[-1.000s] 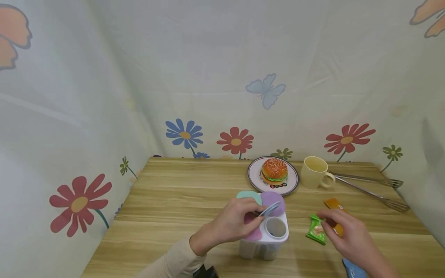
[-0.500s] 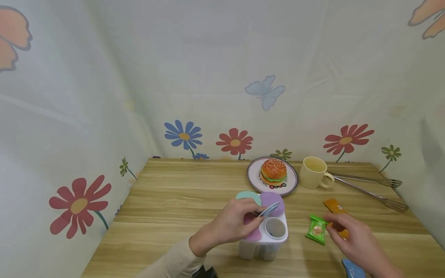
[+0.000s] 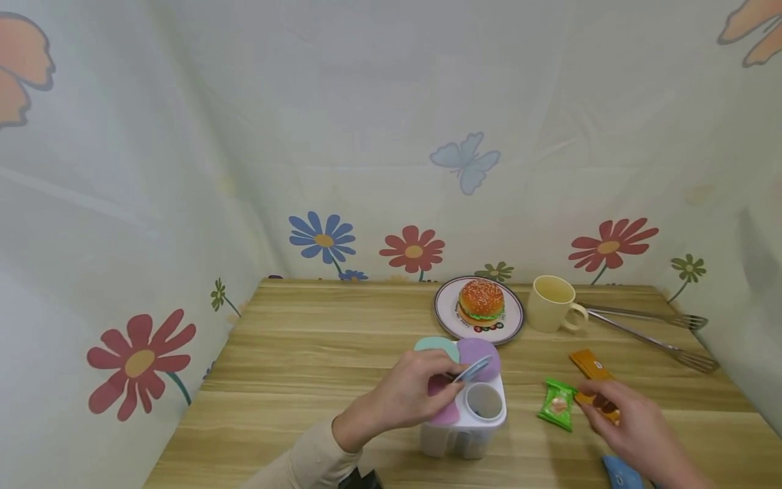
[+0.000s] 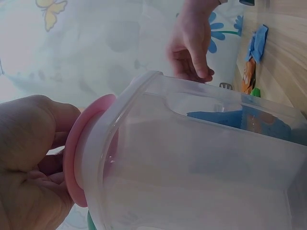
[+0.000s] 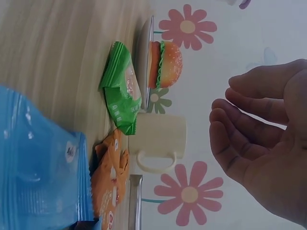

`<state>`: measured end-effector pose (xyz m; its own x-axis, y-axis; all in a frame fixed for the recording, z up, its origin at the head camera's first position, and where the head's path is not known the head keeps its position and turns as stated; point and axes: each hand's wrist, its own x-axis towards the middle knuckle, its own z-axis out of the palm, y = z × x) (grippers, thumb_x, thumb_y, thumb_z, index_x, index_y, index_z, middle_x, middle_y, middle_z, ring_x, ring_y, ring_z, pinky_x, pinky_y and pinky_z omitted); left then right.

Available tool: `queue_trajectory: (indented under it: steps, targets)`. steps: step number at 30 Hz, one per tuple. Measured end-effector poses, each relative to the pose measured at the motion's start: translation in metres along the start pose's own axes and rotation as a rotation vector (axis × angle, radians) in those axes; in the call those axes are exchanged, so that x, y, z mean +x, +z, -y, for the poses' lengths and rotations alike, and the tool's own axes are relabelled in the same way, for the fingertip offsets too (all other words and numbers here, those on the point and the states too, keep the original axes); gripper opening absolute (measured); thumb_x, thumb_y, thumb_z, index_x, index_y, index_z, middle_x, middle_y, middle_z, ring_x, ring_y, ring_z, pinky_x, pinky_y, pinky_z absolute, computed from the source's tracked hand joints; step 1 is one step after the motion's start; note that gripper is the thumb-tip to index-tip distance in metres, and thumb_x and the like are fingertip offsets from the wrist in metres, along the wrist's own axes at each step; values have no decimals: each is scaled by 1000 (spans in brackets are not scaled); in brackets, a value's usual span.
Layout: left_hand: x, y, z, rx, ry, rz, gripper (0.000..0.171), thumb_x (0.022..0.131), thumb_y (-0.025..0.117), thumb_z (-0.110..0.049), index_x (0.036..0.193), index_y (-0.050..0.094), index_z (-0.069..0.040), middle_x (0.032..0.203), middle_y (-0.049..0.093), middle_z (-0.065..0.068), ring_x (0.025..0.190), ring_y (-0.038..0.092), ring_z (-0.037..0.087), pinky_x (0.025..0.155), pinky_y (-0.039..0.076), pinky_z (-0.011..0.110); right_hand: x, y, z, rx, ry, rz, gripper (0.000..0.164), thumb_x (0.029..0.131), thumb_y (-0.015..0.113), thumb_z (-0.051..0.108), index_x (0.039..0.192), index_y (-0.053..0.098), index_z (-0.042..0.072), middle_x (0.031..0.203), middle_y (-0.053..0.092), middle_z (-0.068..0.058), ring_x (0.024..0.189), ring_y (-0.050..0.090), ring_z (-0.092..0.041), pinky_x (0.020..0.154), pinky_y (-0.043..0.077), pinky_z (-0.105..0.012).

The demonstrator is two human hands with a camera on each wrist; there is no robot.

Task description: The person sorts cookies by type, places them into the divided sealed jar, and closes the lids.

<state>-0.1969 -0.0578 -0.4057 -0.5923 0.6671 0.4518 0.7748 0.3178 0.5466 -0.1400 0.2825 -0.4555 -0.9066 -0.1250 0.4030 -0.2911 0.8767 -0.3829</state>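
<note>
My left hand (image 3: 412, 390) pinches a round light-blue lid (image 3: 475, 368) above a container (image 3: 461, 438) with clear walls and a white top. Under that lid one round opening (image 3: 485, 388) is uncovered. Teal (image 3: 436, 345), purple (image 3: 479, 356) and pink (image 4: 72, 153) lids cover the others. Through the wall, the left wrist view shows a blue packet (image 4: 271, 122). My right hand (image 3: 638, 428), fingers loosely bent and holding nothing, hovers over an orange packet (image 3: 589, 363), partly hiding it. Beside it lie a green packet (image 3: 556, 405) and another blue packet (image 3: 622, 472).
Behind the container stands a plate (image 3: 448, 309) with a toy hamburger (image 3: 481, 302). To its right are a yellow mug (image 3: 550, 305) and two long metal utensils (image 3: 654, 339). A patterned curtain (image 3: 366, 136) surrounds the wooden table (image 3: 305, 353).
My right hand has shifted slightly right, away from the green packet and over the orange one. The left hand keeps the light-blue lid in the same place.
</note>
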Motion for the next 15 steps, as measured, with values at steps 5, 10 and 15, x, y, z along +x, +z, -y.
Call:
queue_trajectory:
  steps: [5,10,15]
  targets:
    - [0,0,0,0,-3,3,17,89,70,-12,104,73,-6,93,70,1,86,60,-2,76,50,8,-3,1,-5,-11,76,55,26,77,79,7,102,71,6,93,70,-4,70,60,-3,57,53,-24]
    - [0,0,0,3,12,-8,16,89,70,-11,104,73,-6,93,71,1,86,61,-1,76,51,9,-2,-1,-11,-32,171,177,29,82,76,12,109,69,2,96,70,-9,75,63,-16,62,55,-35]
    - [0,0,1,-6,14,-9,16,88,70,-10,103,73,-5,93,71,2,85,61,-1,76,51,9,-3,-3,-19,-26,187,249,32,82,76,12,111,67,1,101,70,-11,78,63,-17,62,55,-34]
